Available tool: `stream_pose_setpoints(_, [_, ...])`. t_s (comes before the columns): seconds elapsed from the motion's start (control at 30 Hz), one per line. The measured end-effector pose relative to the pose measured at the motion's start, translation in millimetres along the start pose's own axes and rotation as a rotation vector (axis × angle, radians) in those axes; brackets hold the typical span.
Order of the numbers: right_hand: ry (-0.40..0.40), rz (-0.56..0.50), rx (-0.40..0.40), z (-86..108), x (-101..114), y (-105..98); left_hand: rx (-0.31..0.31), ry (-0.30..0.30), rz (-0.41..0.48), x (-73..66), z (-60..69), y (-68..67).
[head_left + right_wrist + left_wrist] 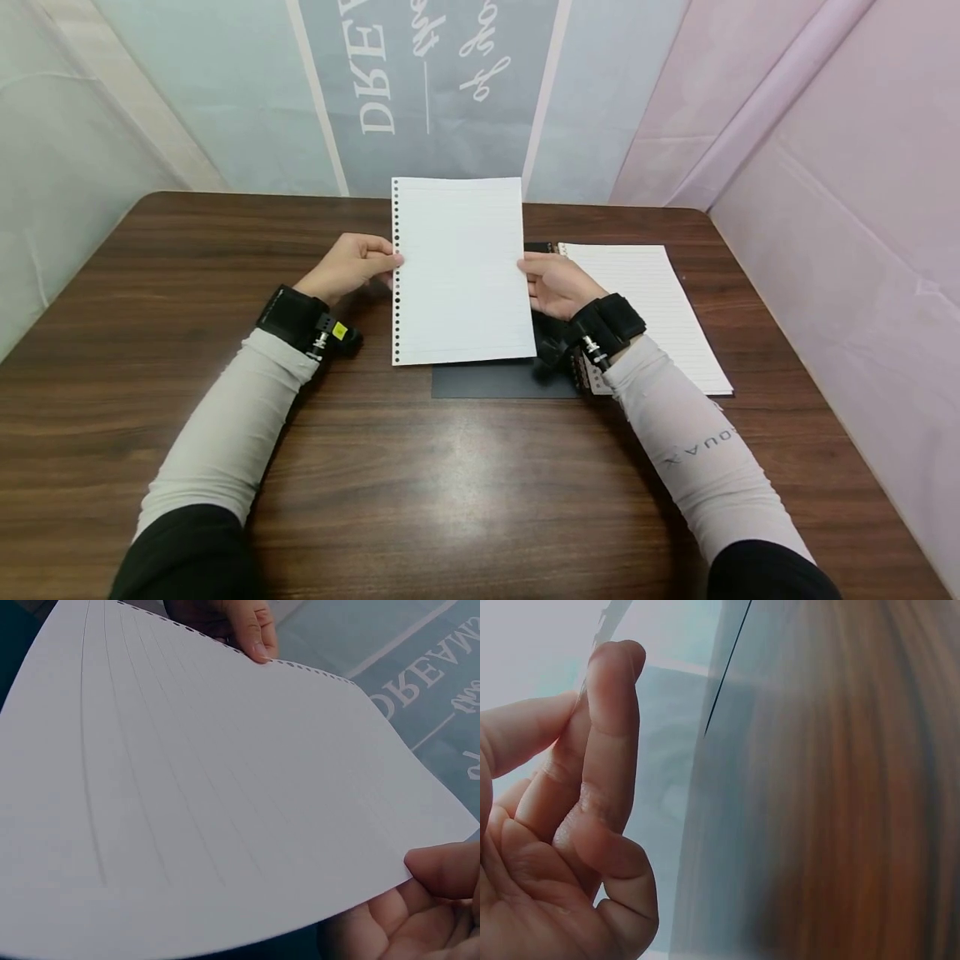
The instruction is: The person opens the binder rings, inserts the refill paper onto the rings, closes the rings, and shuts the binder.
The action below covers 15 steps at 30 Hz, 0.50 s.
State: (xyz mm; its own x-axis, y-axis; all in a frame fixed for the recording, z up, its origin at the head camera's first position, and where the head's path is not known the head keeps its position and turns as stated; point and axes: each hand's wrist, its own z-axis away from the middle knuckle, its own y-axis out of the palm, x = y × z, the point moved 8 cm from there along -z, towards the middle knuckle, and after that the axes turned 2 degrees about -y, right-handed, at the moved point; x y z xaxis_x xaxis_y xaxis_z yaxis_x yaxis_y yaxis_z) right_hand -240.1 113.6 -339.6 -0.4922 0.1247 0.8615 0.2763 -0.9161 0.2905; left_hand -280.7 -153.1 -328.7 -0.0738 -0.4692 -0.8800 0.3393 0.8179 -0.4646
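The person across the desk [450, 500] is holding up a loose lined sheet [463, 275], clear of the wood, between both hands. Over on its punched edge, the left hand [348, 267] has a narrow grip, thumb and fingers closed together on the paper. The right hand [557, 285] pinches the plain opposite edge, its grip just as tight, thumb on top. Beneath lies an open notebook [647, 317], lined pages to the right, its dark cover [487, 382] partly hidden by the sheet.
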Motion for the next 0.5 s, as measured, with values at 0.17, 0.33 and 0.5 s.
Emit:
stream_pose_setpoints(0.17, [-0.009,-0.008,-0.015,5.4,-3.4,-10.1,0.018,0.004,0.003,-4.4,-6.0,9.4])
stream_pose_setpoints(0.33, [-0.011,-0.013,-0.029,11.3,-3.2,-15.3,0.019,-0.01,-0.003,-7.2,-10.0,13.5])
stream_pose_setpoints(0.5, [-0.017,-0.027,-0.061,20.6,4.2,-25.6,0.046,0.016,-0.006,-18.1,-17.2,21.4])
